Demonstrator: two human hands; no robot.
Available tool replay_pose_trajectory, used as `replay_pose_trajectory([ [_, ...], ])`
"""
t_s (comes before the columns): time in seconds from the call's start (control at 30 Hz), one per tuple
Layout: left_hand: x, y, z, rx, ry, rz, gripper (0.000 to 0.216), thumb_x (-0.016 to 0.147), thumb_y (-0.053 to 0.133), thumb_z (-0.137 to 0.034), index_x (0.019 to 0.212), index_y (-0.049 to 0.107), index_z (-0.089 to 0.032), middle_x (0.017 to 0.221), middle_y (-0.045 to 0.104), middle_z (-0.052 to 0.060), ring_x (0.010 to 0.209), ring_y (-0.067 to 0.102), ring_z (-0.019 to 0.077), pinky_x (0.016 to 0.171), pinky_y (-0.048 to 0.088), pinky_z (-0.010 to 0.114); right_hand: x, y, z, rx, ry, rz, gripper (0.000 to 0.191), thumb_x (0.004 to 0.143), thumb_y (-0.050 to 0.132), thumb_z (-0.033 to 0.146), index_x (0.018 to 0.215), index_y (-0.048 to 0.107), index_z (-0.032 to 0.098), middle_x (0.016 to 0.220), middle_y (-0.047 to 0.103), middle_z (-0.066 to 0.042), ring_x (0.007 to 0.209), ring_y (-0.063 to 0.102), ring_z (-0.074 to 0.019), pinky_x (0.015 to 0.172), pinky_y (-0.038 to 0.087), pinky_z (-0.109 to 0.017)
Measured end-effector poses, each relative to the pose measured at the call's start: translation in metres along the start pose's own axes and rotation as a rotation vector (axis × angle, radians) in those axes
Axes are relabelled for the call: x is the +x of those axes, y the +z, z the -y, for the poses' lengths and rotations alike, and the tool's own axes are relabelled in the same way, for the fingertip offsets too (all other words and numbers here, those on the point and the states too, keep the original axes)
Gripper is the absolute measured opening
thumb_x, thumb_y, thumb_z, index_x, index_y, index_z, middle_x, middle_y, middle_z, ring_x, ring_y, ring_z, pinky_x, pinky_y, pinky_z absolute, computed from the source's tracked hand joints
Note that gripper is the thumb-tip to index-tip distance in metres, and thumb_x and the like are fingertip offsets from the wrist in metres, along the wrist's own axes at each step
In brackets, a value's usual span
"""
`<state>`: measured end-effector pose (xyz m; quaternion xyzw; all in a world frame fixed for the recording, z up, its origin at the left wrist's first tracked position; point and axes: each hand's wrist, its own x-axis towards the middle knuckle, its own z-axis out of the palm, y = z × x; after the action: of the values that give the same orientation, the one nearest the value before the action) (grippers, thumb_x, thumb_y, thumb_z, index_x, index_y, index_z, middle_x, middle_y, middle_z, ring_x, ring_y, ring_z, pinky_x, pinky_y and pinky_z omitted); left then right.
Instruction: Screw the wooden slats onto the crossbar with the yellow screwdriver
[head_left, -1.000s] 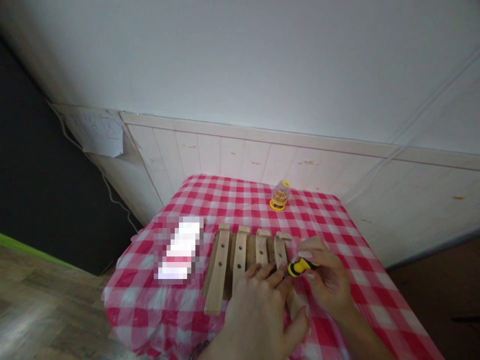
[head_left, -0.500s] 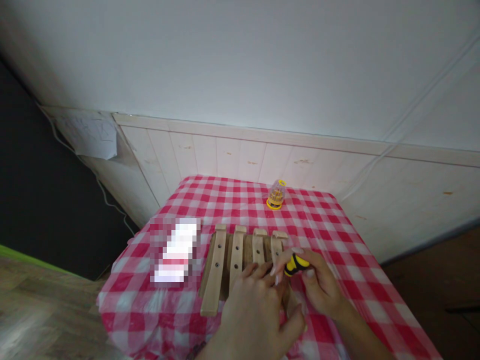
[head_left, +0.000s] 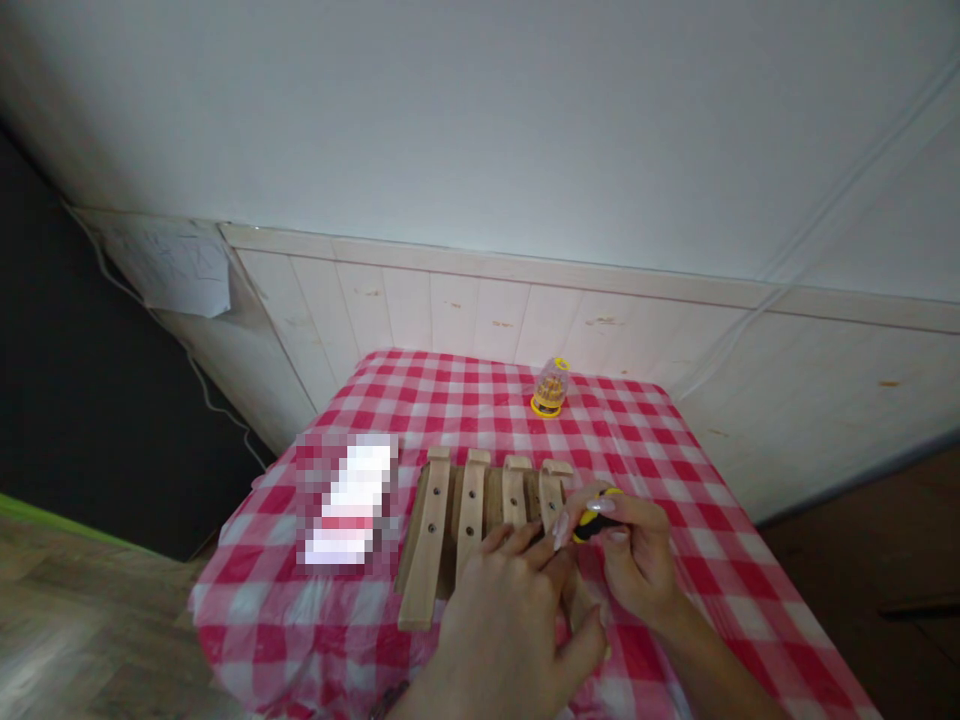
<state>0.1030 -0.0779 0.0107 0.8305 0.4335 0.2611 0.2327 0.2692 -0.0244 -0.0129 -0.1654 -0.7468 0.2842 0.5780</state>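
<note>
My right hand (head_left: pixel 643 555) is closed round a short yellow-and-black screwdriver (head_left: pixel 589 527), whose tip is hidden behind my fingers. It is over the rightmost slat of a wooden piece (head_left: pixel 424 570), which lies on the table and has several pale slats with hooked far ends and dark screws. My left hand (head_left: pixel 506 620) rests across the right-hand slats, fingers stretched out and thumb apart, partly covering them.
Behind the wooden piece stands a clear, yellow-based bit case (head_left: pixel 551 388). A blurred-out white item (head_left: pixel 352 500) lies to the left. Under everything is a red-and-white checked tablecloth (head_left: pixel 300 640), reaching back to the panelled wall (head_left: pixel 450 310).
My right hand has turned round the screwdriver, its fingers now covering more of the handle. My left hand stays on the slats. The whole view has shifted very slightly.
</note>
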Motion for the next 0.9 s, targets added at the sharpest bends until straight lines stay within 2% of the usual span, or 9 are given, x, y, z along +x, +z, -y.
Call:
replay_pose_trajectory([
  [0.17, 0.001, -0.001, -0.001, -0.004, -0.010, 0.023, 0.030, 0.090, 0.062, -0.028, 0.108, 0.080, -0.013, 0.113, 0.079, 0.012, 0.111, 0.072, 0.0331, 0.108, 0.052, 0.055, -0.001, 0.001, 0.001, -0.016, 0.018, 0.027, 0.031, 0.111, 0.049, 0.036, 0.138, 0.061, 0.042, 0.083, 0.077, -0.001, 0.072, 0.073, -0.0188, 0.070, 0.061, -0.036],
  [0.27, 0.003, -0.002, -0.002, 0.000, -0.013, 0.035, 0.031, 0.091, 0.061, -0.028, 0.110, 0.080, -0.013, 0.118, 0.078, 0.014, 0.117, 0.070, 0.0334, 0.111, 0.050, 0.054, -0.001, 0.000, 0.004, 0.013, 0.026, 0.048, 0.037, 0.111, 0.043, 0.041, 0.145, 0.058, 0.042, 0.098, 0.080, -0.006, 0.080, 0.076, -0.0219, 0.073, 0.064, -0.041],
  [0.37, 0.002, -0.002, -0.001, -0.007, -0.009, 0.039, 0.037, 0.091, 0.061, -0.028, 0.121, 0.077, -0.013, 0.127, 0.075, 0.013, 0.122, 0.068, 0.0340, 0.113, 0.048, 0.055, 0.000, -0.004, 0.007, -0.029, 0.074, -0.028, 0.040, 0.112, 0.039, 0.042, 0.144, 0.062, 0.039, 0.112, 0.081, -0.010, 0.091, 0.078, -0.0256, 0.083, 0.064, -0.049],
  [0.47, 0.001, -0.001, 0.000, -0.006, -0.005, 0.019, 0.041, 0.090, 0.062, -0.029, 0.125, 0.075, -0.012, 0.129, 0.075, 0.013, 0.121, 0.068, 0.0344, 0.113, 0.048, 0.056, 0.002, -0.009, 0.009, -0.127, 0.081, -0.084, 0.031, 0.109, 0.051, 0.037, 0.132, 0.072, 0.036, 0.106, 0.080, -0.009, 0.095, 0.077, -0.0266, 0.080, 0.065, -0.046],
  [0.57, 0.002, 0.000, 0.000, 0.008, -0.004, 0.025, 0.035, 0.090, 0.061, -0.028, 0.116, 0.078, -0.013, 0.122, 0.077, 0.012, 0.116, 0.070, 0.0338, 0.110, 0.050, 0.055, 0.003, -0.009, 0.010, -0.077, 0.078, -0.101, 0.026, 0.105, 0.060, 0.035, 0.129, 0.071, 0.038, 0.100, 0.074, -0.006, 0.077, 0.072, -0.0199, 0.064, 0.064, -0.035],
  [0.63, 0.002, 0.000, 0.000, 0.015, -0.003, 0.029, 0.032, 0.090, 0.060, -0.028, 0.111, 0.080, -0.014, 0.118, 0.078, 0.012, 0.112, 0.071, 0.0333, 0.109, 0.051, 0.056, 0.002, -0.007, 0.009, -0.061, 0.089, -0.122, 0.028, 0.103, 0.063, 0.037, 0.131, 0.068, 0.038, 0.097, 0.069, -0.004, 0.071, 0.068, -0.0175, 0.060, 0.062, -0.032],
  [0.77, 0.003, 0.000, 0.000, 0.021, 0.000, 0.034, 0.032, 0.090, 0.060, -0.029, 0.111, 0.079, -0.013, 0.121, 0.077, 0.012, 0.114, 0.071, 0.0338, 0.108, 0.052, 0.056, 0.003, -0.007, 0.009, -0.165, 0.118, -0.138, 0.024, 0.102, 0.064, 0.042, 0.122, 0.071, 0.032, 0.097, 0.066, -0.007, 0.083, 0.070, -0.0227, 0.069, 0.063, -0.038],
  [0.9, 0.003, -0.001, -0.001, 0.013, -0.002, 0.045, 0.033, 0.090, 0.059, -0.027, 0.113, 0.079, -0.013, 0.123, 0.077, 0.011, 0.116, 0.070, 0.0333, 0.110, 0.051, 0.055, 0.004, -0.007, 0.011, -0.119, 0.091, -0.075, 0.025, 0.105, 0.058, 0.044, 0.123, 0.070, 0.032, 0.097, 0.073, -0.008, 0.094, 0.072, -0.0264, 0.080, 0.063, -0.043],
])
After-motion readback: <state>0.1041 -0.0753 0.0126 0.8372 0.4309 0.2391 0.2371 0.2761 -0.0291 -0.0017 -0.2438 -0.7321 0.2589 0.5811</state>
